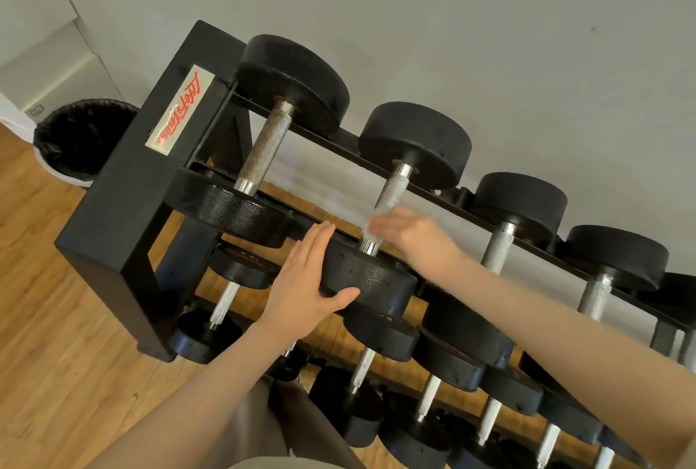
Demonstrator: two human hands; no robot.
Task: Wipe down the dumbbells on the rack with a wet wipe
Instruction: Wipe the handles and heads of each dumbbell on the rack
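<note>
left hand [301, 282]: fingers straight and together, flat against near weight plate [367, 278] of second dumbbell, thumb hooked under its rim; steadies it.
right hand [412, 233]: blurred, at dumbbell handle [389, 191]; fingers look curled round a pale wet wipe [371, 227], grip not clear.
dumbbell: second from left on top row of rack [124, 204], lying across both rails.
step: wiping handle, probably mid-stroke.
risk: dumbbell rolling on rails if left palm slips; fingers pinched between neighbouring plates.
risk 2: wipe snagging or tearing on rough knurled handle.
lower rows: smaller dumbbells, apparently not yet reached.
far: black bin [81, 137] on wood floor, grey wall behind.
</note>
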